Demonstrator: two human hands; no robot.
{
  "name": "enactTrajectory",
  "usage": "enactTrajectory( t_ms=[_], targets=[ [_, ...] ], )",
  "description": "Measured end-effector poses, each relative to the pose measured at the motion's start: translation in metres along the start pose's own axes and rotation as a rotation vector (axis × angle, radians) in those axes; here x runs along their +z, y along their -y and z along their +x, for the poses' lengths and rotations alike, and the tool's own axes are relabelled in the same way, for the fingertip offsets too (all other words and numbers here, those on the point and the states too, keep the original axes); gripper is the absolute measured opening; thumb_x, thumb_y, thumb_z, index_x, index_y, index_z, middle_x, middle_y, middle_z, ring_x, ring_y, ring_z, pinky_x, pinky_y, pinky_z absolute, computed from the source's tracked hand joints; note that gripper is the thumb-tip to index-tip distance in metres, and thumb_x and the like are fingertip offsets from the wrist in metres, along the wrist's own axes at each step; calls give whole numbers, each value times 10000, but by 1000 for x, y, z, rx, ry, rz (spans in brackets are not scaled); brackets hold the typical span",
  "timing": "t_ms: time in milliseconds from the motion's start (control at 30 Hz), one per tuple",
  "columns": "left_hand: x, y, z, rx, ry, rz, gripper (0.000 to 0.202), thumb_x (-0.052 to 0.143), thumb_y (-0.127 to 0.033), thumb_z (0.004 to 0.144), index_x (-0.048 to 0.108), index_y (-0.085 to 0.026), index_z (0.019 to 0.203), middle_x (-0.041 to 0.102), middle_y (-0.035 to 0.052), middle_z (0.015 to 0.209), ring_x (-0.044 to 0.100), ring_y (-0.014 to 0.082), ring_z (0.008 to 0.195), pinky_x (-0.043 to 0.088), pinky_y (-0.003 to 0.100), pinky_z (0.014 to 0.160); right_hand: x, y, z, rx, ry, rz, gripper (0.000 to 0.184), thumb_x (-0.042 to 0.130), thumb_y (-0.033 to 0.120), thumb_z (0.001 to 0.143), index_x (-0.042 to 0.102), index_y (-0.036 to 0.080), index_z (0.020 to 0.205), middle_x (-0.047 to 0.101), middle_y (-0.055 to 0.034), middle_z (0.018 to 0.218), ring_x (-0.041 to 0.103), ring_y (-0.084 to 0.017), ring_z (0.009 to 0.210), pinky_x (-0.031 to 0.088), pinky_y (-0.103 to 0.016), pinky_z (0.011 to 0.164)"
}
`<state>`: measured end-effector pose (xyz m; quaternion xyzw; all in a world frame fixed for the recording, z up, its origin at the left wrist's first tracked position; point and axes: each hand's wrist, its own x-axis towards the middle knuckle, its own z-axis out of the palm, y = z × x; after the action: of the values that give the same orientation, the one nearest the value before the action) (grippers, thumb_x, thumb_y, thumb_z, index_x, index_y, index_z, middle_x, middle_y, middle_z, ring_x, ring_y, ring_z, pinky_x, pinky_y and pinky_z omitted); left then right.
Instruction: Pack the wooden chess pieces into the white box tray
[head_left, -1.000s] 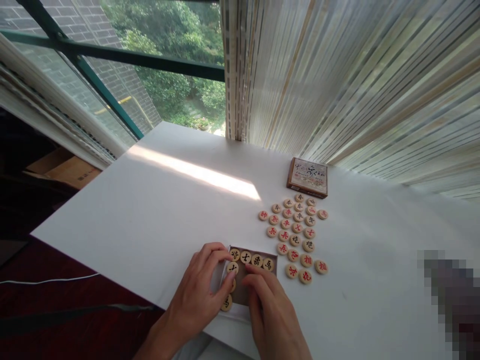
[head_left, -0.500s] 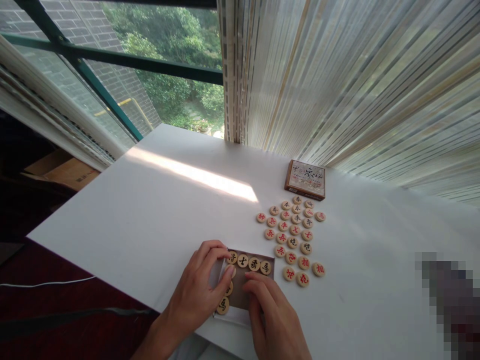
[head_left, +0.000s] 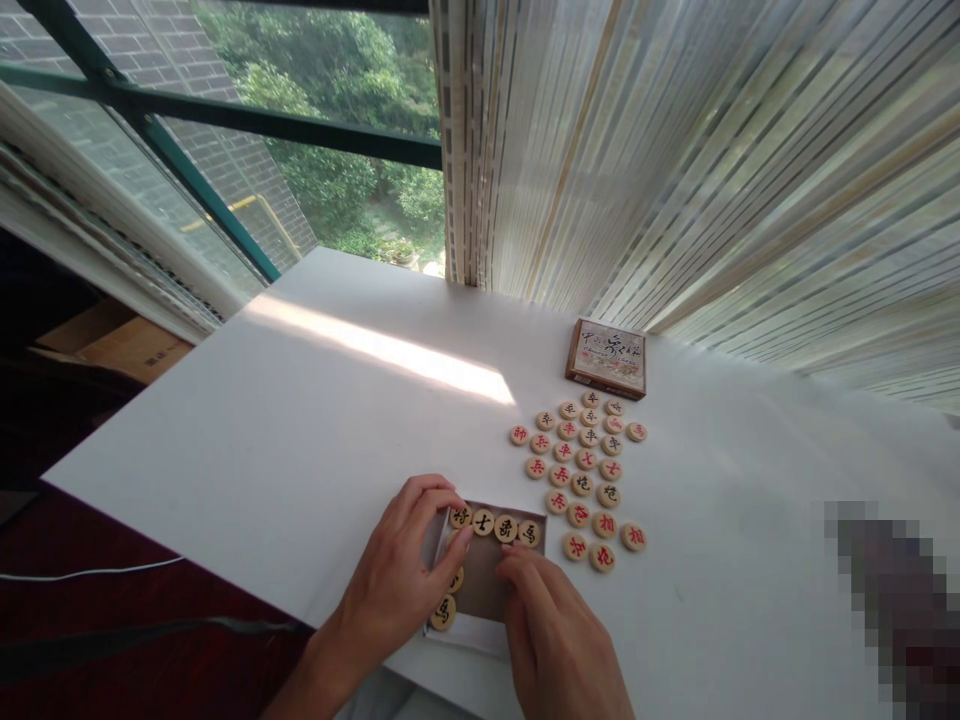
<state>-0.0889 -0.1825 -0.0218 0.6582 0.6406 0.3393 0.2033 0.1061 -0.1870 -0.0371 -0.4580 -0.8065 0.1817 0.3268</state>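
A shallow open box tray (head_left: 484, 632) lies near the table's front edge. Along its far wall sits a row of wooden Chinese chess pieces with black characters, among them a士 piece (head_left: 484, 523) and an elephant piece (head_left: 506, 528). More pieces run down its left side, with a horse piece (head_left: 442, 611) lowest. My left hand (head_left: 409, 555) arches over the left wall, fingertips at the corner piece (head_left: 460, 515) and thumb apart over the left column. My right hand (head_left: 551, 610) is over the tray's right side, fingers bent, fingertips just below the far row. Its thumb is hard to make out.
Several loose round pieces with red and black characters, such as a red piece (head_left: 633, 537), lie right of the tray. Behind them rests a printed Chinese chess box (head_left: 607, 358). Striped curtains (head_left: 637, 150) hang along the white table's (head_left: 300, 420) far edge.
The right fingertips have shifted slightly right along the far row. My left thumb has moved a little up and right, exposing less of the piece beneath. The view has shifted slightly.
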Motion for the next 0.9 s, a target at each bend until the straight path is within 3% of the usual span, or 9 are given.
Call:
enactTrajectory(
  t_ms=[233, 900],
  targets=[
    [0, -1, 2, 17, -7, -8, 137, 584, -207, 950, 577, -233, 1084, 591, 82, 1167, 596, 235, 1137, 519, 386, 979, -16, 5, 13, -62, 80, -70, 316, 408, 33, 910, 579, 227, 1092, 758, -97, 1121, 760, -241, 1004, 654, -340, 796],
    [0, 2, 3, 4, -18, -34, 108, 579, -225, 966, 584, -242, 1073, 591, 69, 1183, 588, 222, 1150, 504, 360, 990, -18, 5, 8, -5, 107, 68, 306, 449, 30, 910, 588, 245, 1078, 731, -88, 1169, 723, -232, 1034, 625, -336, 838]
  ],
)
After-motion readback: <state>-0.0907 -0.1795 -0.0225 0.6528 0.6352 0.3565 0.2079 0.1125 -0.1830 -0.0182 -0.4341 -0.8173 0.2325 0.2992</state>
